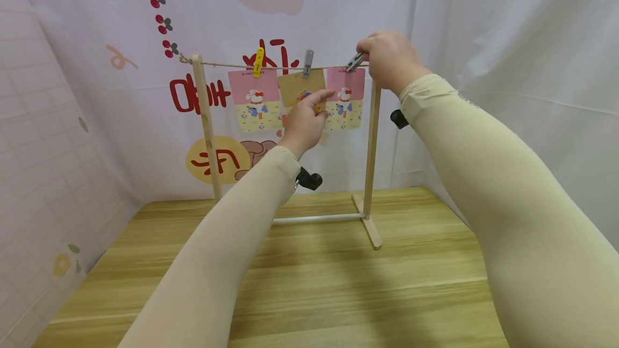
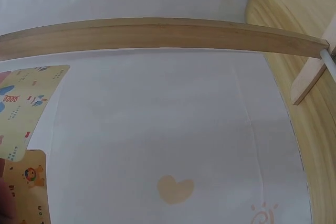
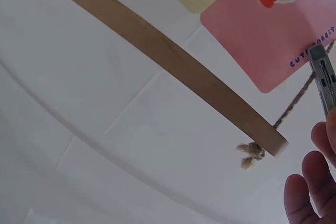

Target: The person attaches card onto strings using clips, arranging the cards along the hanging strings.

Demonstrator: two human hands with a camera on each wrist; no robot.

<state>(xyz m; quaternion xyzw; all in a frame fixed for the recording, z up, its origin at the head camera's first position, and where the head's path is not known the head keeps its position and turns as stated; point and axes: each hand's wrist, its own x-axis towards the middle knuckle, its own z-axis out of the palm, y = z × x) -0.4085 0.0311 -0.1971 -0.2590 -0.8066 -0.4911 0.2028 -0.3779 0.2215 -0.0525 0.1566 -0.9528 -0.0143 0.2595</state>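
My right hand [image 1: 391, 60] pinches a grey clothespin [image 1: 355, 61] at the top edge of the right pink-and-yellow rabbit card [image 1: 351, 84]. In the right wrist view, the jaws of this clothespin [image 3: 316, 52] overlap the card's edge beside the twine [image 3: 299, 100]. My left hand [image 1: 304, 125] is raised in front of the tan middle card [image 1: 296, 84], its index finger and thumb apart at the right card's left edge. A second grey clothespin [image 1: 308, 63] holds the tan card on the line. To the left, a yellow clothespin [image 1: 258, 62] holds another rabbit card [image 1: 254, 101].
Twine runs between two wooden posts, the left post [image 1: 207, 122] and the right post [image 1: 372, 149]. A white rod [image 1: 319, 219] joins the stand low down, near the right foot [image 1: 372, 232]. The stand is on a wood-grain table [image 1: 309, 294], before a printed curtain [image 1: 338, 4].
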